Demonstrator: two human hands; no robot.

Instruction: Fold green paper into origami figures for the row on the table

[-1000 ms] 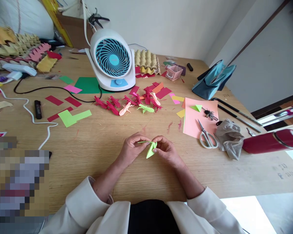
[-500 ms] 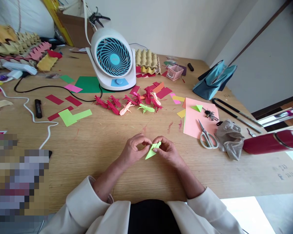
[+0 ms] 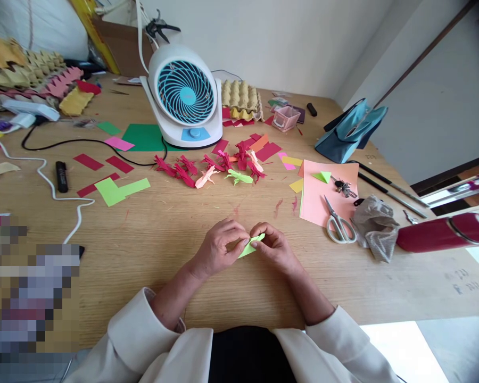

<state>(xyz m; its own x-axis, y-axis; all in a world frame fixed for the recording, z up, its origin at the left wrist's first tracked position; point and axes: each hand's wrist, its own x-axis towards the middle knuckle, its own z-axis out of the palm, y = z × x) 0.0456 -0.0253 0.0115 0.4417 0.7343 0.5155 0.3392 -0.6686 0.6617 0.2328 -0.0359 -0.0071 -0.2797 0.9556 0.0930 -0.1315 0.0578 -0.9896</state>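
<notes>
A small folded light-green paper (image 3: 249,248) is held between my two hands, above the wooden table near its front edge. My left hand (image 3: 222,246) pinches it from the left with thumb and index finger. From the right, the thumb and fingers of my right hand (image 3: 274,247) grip its upper part. The fingertips nearly meet and cover part of the folds. Beyond the hands lie folded red paper figures (image 3: 184,175), a pale pink one (image 3: 206,177) and a light-green one (image 3: 240,177).
A white fan (image 3: 186,96) stands behind the figures. Right are pink sheets (image 3: 315,205), scissors (image 3: 339,223), a grey cloth (image 3: 377,226) and a red bottle (image 3: 443,232). Left lie green paper scraps (image 3: 112,191), a black marker (image 3: 62,177) and a white cable (image 3: 43,178).
The green paper has tilted flatter, and less of its lower tip shows. The fingers of my left hand have closed in slightly over it; my right hand has barely moved.
</notes>
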